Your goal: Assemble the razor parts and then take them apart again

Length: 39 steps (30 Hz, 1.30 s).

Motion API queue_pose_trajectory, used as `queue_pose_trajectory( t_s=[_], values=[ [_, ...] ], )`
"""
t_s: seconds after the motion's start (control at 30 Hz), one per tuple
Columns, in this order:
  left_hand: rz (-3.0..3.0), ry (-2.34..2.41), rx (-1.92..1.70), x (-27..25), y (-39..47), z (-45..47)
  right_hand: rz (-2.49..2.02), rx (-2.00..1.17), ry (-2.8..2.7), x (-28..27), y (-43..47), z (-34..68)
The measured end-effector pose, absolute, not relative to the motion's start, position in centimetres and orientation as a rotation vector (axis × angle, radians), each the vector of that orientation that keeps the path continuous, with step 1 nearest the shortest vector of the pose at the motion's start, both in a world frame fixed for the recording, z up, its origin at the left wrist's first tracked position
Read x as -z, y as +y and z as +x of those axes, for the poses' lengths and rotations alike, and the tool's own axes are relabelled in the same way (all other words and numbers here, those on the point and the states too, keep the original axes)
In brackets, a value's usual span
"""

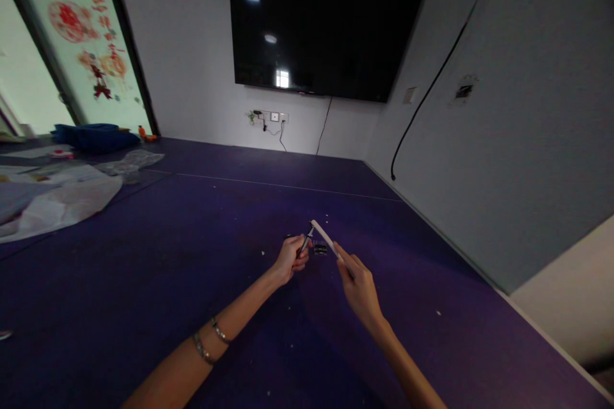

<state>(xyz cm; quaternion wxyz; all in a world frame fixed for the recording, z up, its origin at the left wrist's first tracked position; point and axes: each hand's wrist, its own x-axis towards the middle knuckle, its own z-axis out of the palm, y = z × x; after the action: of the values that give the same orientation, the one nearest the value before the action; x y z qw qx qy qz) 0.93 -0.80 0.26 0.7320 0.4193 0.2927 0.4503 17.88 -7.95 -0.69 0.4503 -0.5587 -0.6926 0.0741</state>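
Note:
My left hand (291, 257) is closed around a slim dark-handled tool (306, 241) with a shiny metal end; its exact kind is too small to make out. In my right hand (359, 285) is a long, pale stick (325, 236), slanting up and to the left. The tool's metal end meets or nearly meets the far end of the stick; whether they touch I cannot tell. On the purple tabletop (201, 281), between the hands, lies a small black object (320, 249) with light marks.
Small pale scraps (438, 313) are scattered over the tabletop. At the left lie clear plastic sheets (71, 201) and a blue cloth-like bundle (96, 137). A black cable (432, 86) hangs down the right wall. A large screen (326, 25) is mounted on the far wall.

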Motion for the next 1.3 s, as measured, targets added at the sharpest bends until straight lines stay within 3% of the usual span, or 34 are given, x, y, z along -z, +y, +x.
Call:
queue_pose_trajectory(
  t_s=[0.5, 0.87, 1.3],
  values=[
    [1.117, 0.759, -1.195, 0.8, 0.2, 0.9, -1.257, -0.318, -1.619, 0.9, -8.0, 18.6],
    [1.992, 0.791, -1.215, -0.6, 0.0, 0.2, -1.216, -0.558, -1.435, -3.4, -7.6, 20.4],
    [2.365, 0.936, -1.034, -1.3, 0.0, -1.3, -1.241, -0.311, -1.771, -4.2, -10.0, 20.7]
  ],
)
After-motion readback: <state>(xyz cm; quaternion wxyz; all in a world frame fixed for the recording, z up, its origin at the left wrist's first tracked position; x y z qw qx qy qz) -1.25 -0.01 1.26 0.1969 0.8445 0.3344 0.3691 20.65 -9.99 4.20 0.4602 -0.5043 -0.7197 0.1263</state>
